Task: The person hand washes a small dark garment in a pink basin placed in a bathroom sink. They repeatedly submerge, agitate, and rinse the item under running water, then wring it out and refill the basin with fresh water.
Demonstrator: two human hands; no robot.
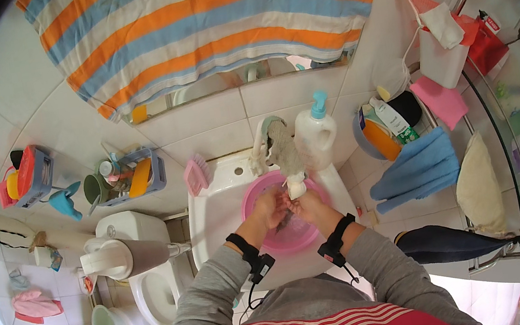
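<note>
A pink plastic basin (pixel 273 249) stands in the white ceramic sink (pixel 209 230). My left hand (pixel 271 207) and my right hand (pixel 305 205) are close together over the basin, beneath the spout of a faucet wrapped in grey cloth (pixel 287 151). Their fingers are curled, and whatever lies between them is hard to make out. Something dark and greyish (pixel 283 222) shows in the basin just under my hands. Black straps with small devices sit around both wrists.
A pump bottle (pixel 317 139) stands right of the faucet, a pink scrubbing brush (pixel 197 176) at the sink's back left corner. The toilet (pixel 157 299) is to the left. A blue towel (pixel 417 169) hangs at the right. A striped cloth (pixel 219 22) covers much of the mirror.
</note>
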